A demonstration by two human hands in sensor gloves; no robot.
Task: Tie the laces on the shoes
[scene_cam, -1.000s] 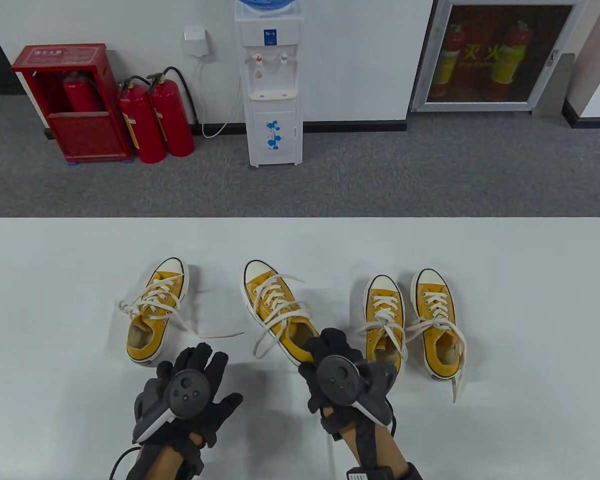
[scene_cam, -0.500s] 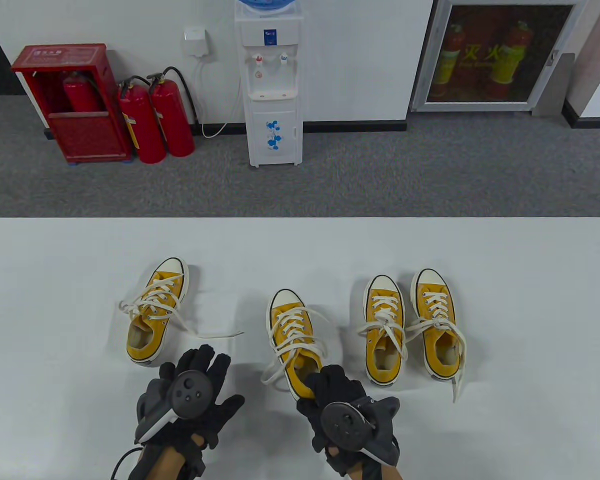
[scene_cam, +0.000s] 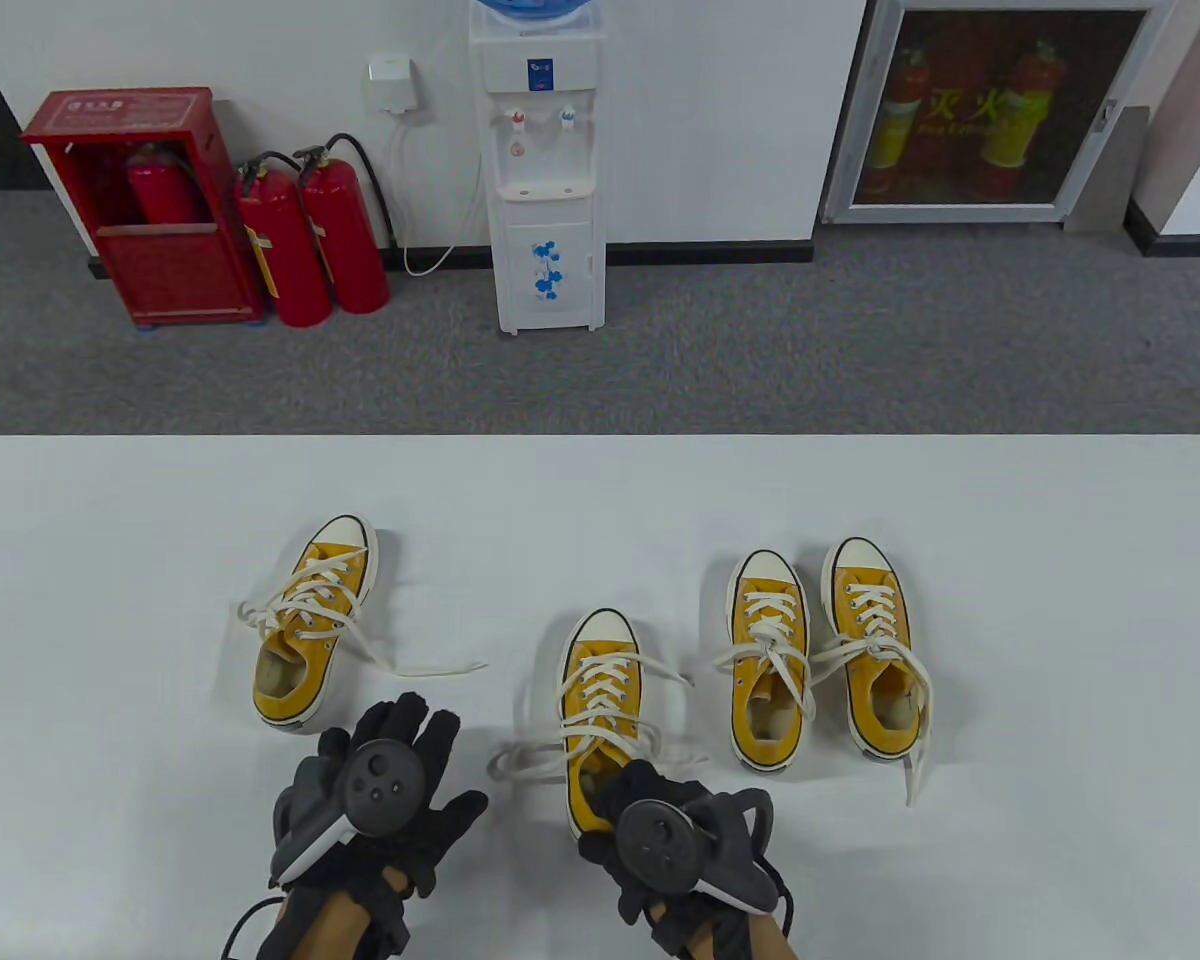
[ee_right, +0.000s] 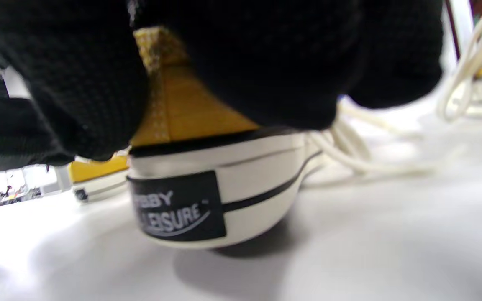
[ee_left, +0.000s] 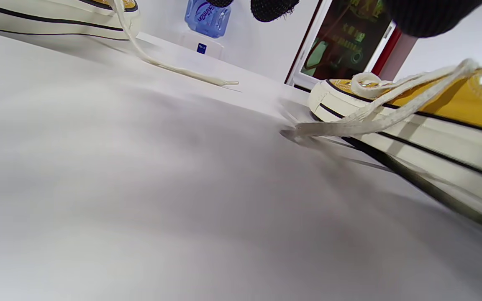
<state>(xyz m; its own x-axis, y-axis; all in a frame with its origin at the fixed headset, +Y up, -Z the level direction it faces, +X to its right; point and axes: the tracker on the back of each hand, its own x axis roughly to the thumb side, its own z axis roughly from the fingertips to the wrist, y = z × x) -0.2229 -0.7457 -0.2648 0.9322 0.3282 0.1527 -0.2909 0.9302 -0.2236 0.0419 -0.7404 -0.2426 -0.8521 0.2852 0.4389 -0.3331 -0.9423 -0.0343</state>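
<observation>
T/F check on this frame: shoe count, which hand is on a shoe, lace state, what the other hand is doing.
1. Four yellow shoes are on the table. True.
2. The left hand grips a shoe. False: it holds nothing, fingers spread.
3. The right hand grips the heel of the middle shoe. True.
4. The middle shoe's laces are tied. False: they trail loose.
5. The far-left shoe lies on its side. False: it stands upright.

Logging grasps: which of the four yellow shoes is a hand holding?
The second shoe from the left: the right hand grips its heel; the other three stand untouched.
</observation>
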